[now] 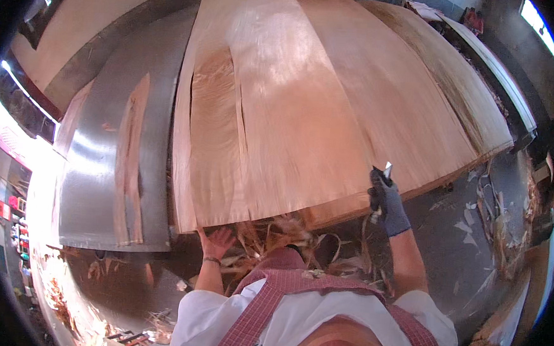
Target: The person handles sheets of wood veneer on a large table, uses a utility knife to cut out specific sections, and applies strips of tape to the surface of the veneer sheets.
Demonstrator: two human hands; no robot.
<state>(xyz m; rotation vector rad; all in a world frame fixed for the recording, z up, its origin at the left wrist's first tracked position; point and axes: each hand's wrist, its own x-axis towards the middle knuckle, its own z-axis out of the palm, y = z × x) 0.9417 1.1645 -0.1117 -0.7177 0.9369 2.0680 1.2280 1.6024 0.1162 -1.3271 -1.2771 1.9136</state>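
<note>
A wide sheet of reddish wood veneer (293, 123) lies before me, its near edge running just above my hands. In its left part is a long split with a darker strip of veneer (212, 118) showing. My bare left hand (217, 242) is at the sheet's near left corner, fingers spread, touching or very close to the edge. A dark grey glove covers my right hand (384, 197), which is closed at the near edge further right. A short, bright knife blade (387, 170) sticks up from it; the handle is hidden in the fist.
More veneer sheets (409, 86) lie stacked on the right. To the left, a grey metal table (91, 206) carries a narrow veneer strip (131, 158). Curled veneer scraps (335, 253) litter the floor near my body, and more shavings (490, 211) lie at the right.
</note>
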